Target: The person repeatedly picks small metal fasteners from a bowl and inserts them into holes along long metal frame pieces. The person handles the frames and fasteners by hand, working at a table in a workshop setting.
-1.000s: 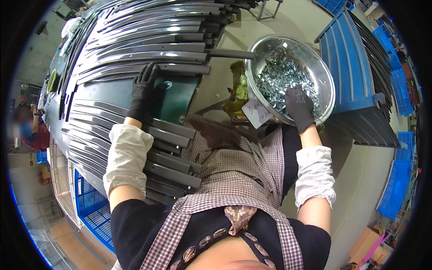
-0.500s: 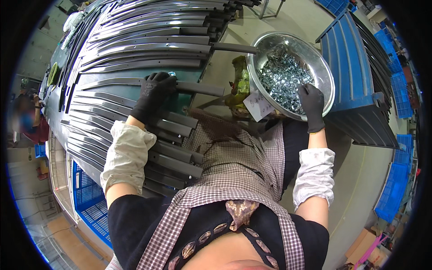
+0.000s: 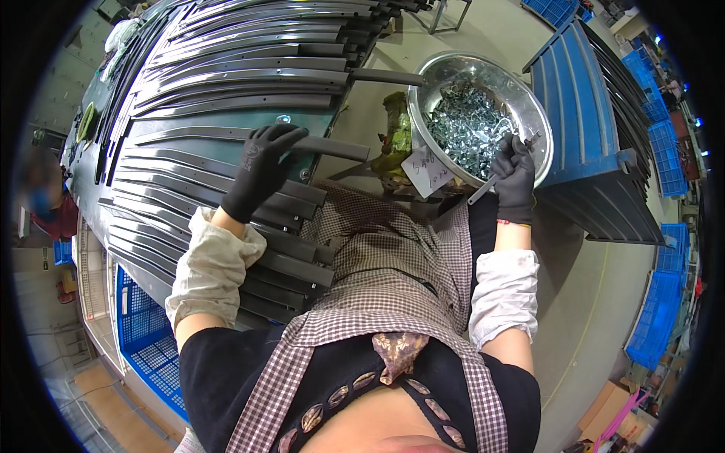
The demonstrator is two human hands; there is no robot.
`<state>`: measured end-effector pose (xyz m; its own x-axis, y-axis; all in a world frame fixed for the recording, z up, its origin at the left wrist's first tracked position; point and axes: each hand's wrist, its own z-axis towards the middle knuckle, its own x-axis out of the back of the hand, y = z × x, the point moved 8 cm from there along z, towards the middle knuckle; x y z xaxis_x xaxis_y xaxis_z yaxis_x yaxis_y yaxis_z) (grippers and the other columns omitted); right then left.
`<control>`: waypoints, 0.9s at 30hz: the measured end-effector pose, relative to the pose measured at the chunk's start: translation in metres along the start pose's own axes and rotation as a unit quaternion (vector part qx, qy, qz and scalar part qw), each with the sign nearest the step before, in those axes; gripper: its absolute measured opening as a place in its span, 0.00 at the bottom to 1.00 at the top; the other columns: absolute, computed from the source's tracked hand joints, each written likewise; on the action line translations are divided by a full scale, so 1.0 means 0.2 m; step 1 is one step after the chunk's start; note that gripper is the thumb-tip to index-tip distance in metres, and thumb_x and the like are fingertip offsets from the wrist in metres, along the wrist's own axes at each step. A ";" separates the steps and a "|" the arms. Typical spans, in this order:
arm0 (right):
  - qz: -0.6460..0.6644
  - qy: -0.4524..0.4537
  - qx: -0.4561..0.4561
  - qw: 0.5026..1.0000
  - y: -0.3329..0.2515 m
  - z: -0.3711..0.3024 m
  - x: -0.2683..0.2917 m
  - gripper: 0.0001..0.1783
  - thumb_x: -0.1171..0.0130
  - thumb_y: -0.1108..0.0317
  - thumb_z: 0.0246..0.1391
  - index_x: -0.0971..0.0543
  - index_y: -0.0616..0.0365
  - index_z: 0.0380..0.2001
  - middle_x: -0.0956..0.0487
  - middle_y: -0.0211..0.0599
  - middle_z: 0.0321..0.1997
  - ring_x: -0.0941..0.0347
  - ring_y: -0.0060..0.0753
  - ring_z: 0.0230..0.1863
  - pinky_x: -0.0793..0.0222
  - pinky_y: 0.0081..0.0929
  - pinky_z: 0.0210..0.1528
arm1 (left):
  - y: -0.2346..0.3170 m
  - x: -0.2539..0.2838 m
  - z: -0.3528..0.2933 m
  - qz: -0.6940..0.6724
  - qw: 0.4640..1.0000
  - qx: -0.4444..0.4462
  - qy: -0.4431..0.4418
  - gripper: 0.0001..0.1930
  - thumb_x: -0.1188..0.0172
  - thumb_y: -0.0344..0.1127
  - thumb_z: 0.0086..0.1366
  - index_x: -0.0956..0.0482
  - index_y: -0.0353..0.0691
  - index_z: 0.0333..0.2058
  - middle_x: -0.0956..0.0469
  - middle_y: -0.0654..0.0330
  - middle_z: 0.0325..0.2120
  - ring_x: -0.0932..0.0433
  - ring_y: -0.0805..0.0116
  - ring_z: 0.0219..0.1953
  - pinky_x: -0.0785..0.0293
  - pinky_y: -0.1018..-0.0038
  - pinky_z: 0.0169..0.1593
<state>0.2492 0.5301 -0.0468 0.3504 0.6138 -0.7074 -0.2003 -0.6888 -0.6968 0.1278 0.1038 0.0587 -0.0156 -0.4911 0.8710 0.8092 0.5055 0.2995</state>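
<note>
My left hand (image 3: 260, 167), in a black glove, is over a long dark strip (image 3: 336, 146) on the green-topped table. Its thumb and fingers are apart, and whether they touch the strip is hard to tell. A small shiny piece (image 3: 283, 119) lies just beyond the fingertips. At the near rim of a round metal basin (image 3: 545, 143), my gloved right hand (image 3: 515, 180) is closed on a thin flat metal bar (image 3: 483, 189) with a hole near its end. Something small shows at its fingertips, too small to name. Small shiny metal clips (image 3: 472, 124) fill the basin's bottom.
Rows of dark strips (image 3: 249, 64) cover the table; several ends overhang its right edge. A blue metal bin (image 3: 578, 106) stands right of the basin. A white card (image 3: 424, 171) hangs beside the basin. Blue crates (image 3: 155, 340) stand at left and far right.
My left hand has loosened from the strip, its fingers spreading. My right hand has come back from among the clips to the basin's near rim, and the flat metal bar now shows in it.
</note>
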 end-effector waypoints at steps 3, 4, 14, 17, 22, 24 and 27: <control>0.047 -0.044 0.014 0.998 0.05 -0.04 -0.11 0.12 0.39 0.59 0.60 0.19 0.55 0.39 0.20 0.26 0.30 0.46 0.13 0.13 0.52 0.16 0.17 | 0.19 0.01 0.02 -0.045 0.998 -0.037 -0.007 0.19 0.33 0.31 0.58 0.19 0.42 0.49 0.19 0.54 0.42 0.22 0.52 0.43 0.27 0.61 0.48; 0.042 -0.038 0.000 0.998 0.09 -0.06 -0.13 0.10 0.40 0.59 0.61 0.19 0.53 0.38 0.20 0.26 0.29 0.45 0.13 0.13 0.51 0.16 0.17 | 0.24 -0.01 0.03 -0.060 0.997 -0.044 -0.022 0.19 0.33 0.31 0.58 0.20 0.42 0.49 0.19 0.54 0.41 0.21 0.52 0.42 0.26 0.62 0.46; -0.427 -0.322 0.045 0.844 0.53 -0.63 -0.89 0.07 0.32 0.75 0.50 0.18 0.63 0.33 0.19 0.35 0.31 0.24 0.24 0.33 0.28 0.25 0.36 | 0.58 -0.23 -0.10 -0.194 0.963 -0.047 -0.181 0.17 0.35 0.31 0.59 0.20 0.41 0.47 0.23 0.53 0.33 0.21 0.52 0.33 0.25 0.64 0.34; -0.492 -0.278 0.002 0.825 0.53 -0.59 -0.87 0.16 0.31 0.70 0.50 0.20 0.61 0.42 0.19 0.38 0.36 0.23 0.29 0.37 0.27 0.28 0.40 | 0.55 -0.24 -0.12 -0.208 0.960 -0.045 -0.181 0.12 0.35 0.32 0.57 0.19 0.41 0.41 0.23 0.55 0.32 0.22 0.54 0.34 0.25 0.63 0.35; -0.609 -0.309 0.146 0.715 0.51 -0.60 -0.92 0.29 0.30 0.66 0.50 0.26 0.58 0.55 0.21 0.45 0.50 0.23 0.44 0.49 0.27 0.32 0.50 | 0.61 -0.22 -0.09 -0.107 0.966 -0.174 -0.159 0.08 0.36 0.33 0.55 0.19 0.44 0.36 0.23 0.57 0.32 0.21 0.56 0.35 0.24 0.64 0.36; -0.626 -0.320 0.118 0.701 0.54 -0.61 -0.90 0.28 0.30 0.65 0.50 0.25 0.59 0.54 0.21 0.45 0.49 0.22 0.46 0.49 0.26 0.34 0.51 | 0.60 -0.25 -0.10 -0.097 0.965 -0.188 -0.157 0.09 0.36 0.35 0.56 0.19 0.44 0.36 0.22 0.58 0.34 0.20 0.56 0.36 0.24 0.64 0.37; -0.621 -0.307 0.105 0.713 0.55 -0.59 -0.87 0.27 0.31 0.64 0.50 0.25 0.59 0.53 0.20 0.46 0.47 0.22 0.47 0.47 0.26 0.35 0.50 | 0.54 -0.29 -0.08 -0.114 0.964 -0.143 -0.193 0.13 0.36 0.38 0.57 0.19 0.44 0.42 0.21 0.58 0.38 0.20 0.54 0.39 0.24 0.63 0.40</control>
<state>0.2737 0.3018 0.0144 -0.0772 0.7979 0.5978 -0.2386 0.5674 -0.7881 0.2265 0.1751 0.0347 -0.3854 -0.2372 0.8917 0.8868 0.1717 0.4290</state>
